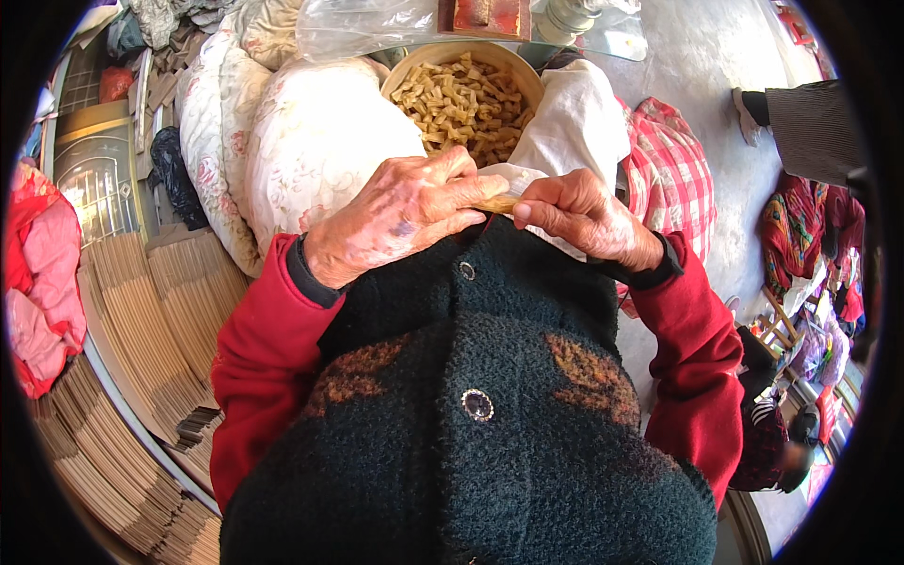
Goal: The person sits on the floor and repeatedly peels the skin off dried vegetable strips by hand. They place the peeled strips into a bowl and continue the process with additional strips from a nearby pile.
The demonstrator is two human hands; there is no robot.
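Between my two hands, just above my lap, is a small yellowish-brown piece (498, 204), which looks like a strip of preserved vegetable. My left hand (413, 212) pinches its left end between thumb and fingers. The thumb and forefinger of my right hand (590, 217) grip its other end. Beyond the hands stands a round pale basin (531, 76) filled with short chopped pieces (462, 99) of similar colour. A white cloth (579, 116) lies to the right of the basin and reaches under my right hand.
A floral quilt (318, 155) bulges left of the basin. Stacked flattened cardboard (148, 325) fills the left side. A glass-topped table (614, 46) holding a red box (487, 18) is ahead. Red checked cloth (671, 169) hangs at right; a person's leg (812, 127) stands farther right.
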